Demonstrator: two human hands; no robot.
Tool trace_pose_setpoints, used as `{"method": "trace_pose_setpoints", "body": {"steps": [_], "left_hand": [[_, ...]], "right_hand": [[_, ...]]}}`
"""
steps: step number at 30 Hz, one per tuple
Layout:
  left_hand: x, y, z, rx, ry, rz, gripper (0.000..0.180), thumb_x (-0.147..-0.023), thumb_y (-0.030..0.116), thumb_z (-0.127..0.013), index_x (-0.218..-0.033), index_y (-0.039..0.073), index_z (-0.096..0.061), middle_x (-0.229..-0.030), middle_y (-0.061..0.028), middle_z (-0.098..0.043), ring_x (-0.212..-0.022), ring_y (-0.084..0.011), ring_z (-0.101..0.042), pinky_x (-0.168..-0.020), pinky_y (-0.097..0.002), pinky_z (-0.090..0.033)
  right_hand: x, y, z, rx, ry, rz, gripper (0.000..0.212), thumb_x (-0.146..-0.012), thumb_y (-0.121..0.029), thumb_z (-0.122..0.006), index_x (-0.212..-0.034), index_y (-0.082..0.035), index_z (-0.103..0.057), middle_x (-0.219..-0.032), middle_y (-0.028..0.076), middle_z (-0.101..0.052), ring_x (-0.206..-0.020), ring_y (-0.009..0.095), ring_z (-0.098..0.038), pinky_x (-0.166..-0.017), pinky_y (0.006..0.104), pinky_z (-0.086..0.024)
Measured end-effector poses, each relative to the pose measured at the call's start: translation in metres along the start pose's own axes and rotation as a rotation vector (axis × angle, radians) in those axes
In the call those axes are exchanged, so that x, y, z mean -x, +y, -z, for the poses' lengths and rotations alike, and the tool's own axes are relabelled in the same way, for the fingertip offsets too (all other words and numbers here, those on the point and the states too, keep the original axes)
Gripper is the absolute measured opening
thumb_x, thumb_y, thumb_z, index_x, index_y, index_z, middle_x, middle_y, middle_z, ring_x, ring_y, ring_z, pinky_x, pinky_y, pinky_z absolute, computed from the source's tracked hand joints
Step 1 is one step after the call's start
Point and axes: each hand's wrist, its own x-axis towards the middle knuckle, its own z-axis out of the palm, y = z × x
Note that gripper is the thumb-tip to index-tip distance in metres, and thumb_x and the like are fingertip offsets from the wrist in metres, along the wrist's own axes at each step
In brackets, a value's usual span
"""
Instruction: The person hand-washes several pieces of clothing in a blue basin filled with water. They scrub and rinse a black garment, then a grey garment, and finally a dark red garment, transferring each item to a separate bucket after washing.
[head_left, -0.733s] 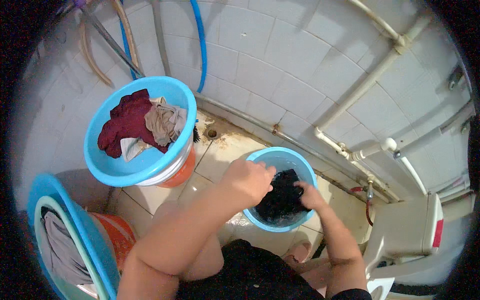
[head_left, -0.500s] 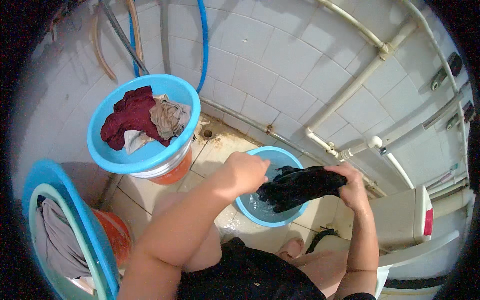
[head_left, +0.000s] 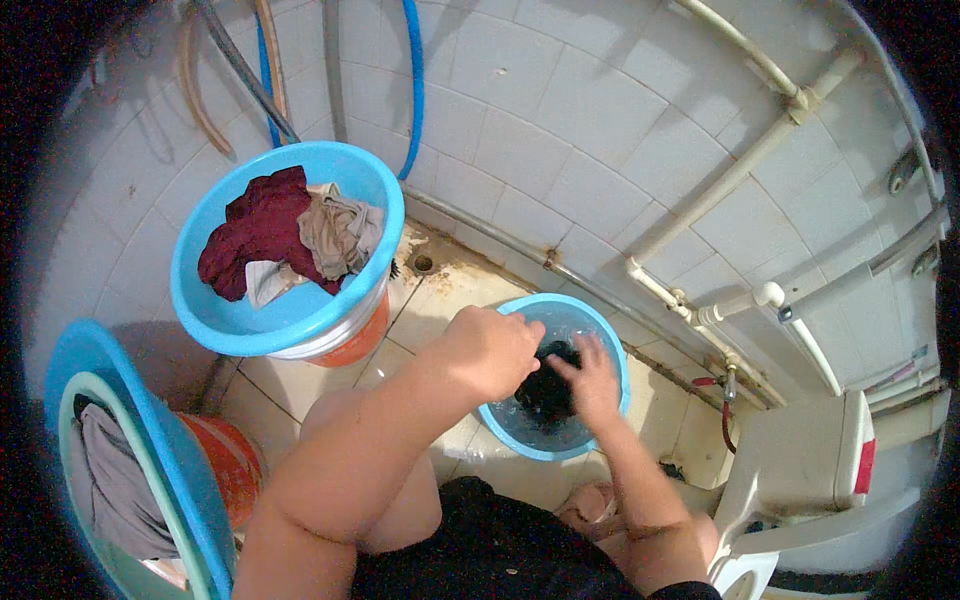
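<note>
A black cloth [head_left: 548, 390] lies bunched and wet in the water of a small light-blue basin [head_left: 555, 453] on the floor. My left hand [head_left: 495, 352] reaches over the basin's left side, its fingers curled closed at the cloth's edge; the hand itself hides part of the grip. Over the cloth's right side is my right hand [head_left: 592, 385], slightly blurred, with fingers spread and pointing down into the basin.
At the left, a large blue basin [head_left: 225, 335] with maroon, beige and grey clothes rests on an orange-and-white bucket [head_left: 350, 345]. Nearer stands a tilted green basin [head_left: 130, 400] holding grey cloth. Pipes [head_left: 690, 215] run along the tiled wall; a white toilet [head_left: 800, 440] is at right.
My right hand has moved left and down, lowering the black cloth from above the basin's right rim into the water, and its fingers have spread. My left hand has stayed nearly in place.
</note>
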Motion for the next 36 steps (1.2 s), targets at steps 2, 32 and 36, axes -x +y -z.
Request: {"method": "trace_pose_setpoints", "body": {"steps": [2,32,36], "left_hand": [[-0.002,0.004,0.0,0.008,0.009,0.0,0.031,-0.084,0.031,-0.056,-0.101,0.006,-0.053,-0.093,-0.0166,-0.061,-0.083,-0.0328,-0.063,-0.07,-0.0428,-0.051],[-0.017,0.001,-0.003,0.027,-0.073,0.008,0.034,-0.085,0.034,-0.054,-0.106,0.007,-0.056,-0.092,-0.0146,-0.063,-0.086,-0.031,-0.063,-0.072,-0.044,-0.05],[-0.019,-0.009,-0.011,0.005,-0.069,0.031,0.035,-0.086,0.035,-0.054,-0.108,0.008,-0.056,-0.095,-0.0156,-0.063,-0.088,-0.0321,-0.062,-0.074,-0.0445,-0.05]], "right_hand": [[0.007,-0.023,-0.04,0.097,-0.078,0.024,0.039,-0.085,-0.014,-0.046,-0.117,-0.033,-0.058,-0.144,0.011,-0.027,-0.133,0.037,-0.022,-0.099,0.0658,-0.021],[0.023,0.071,0.026,-0.442,-0.455,-0.267,0.057,-0.065,0.006,-0.051,-0.118,-0.014,-0.058,-0.106,0.017,-0.063,-0.097,0.031,-0.061,-0.085,0.0361,-0.046],[0.021,0.039,0.148,-0.612,-0.071,-0.306,0.055,-0.061,0.012,-0.047,-0.108,-0.012,-0.064,-0.104,0.015,-0.063,-0.1,0.031,-0.059,-0.088,0.0336,-0.045]]}}
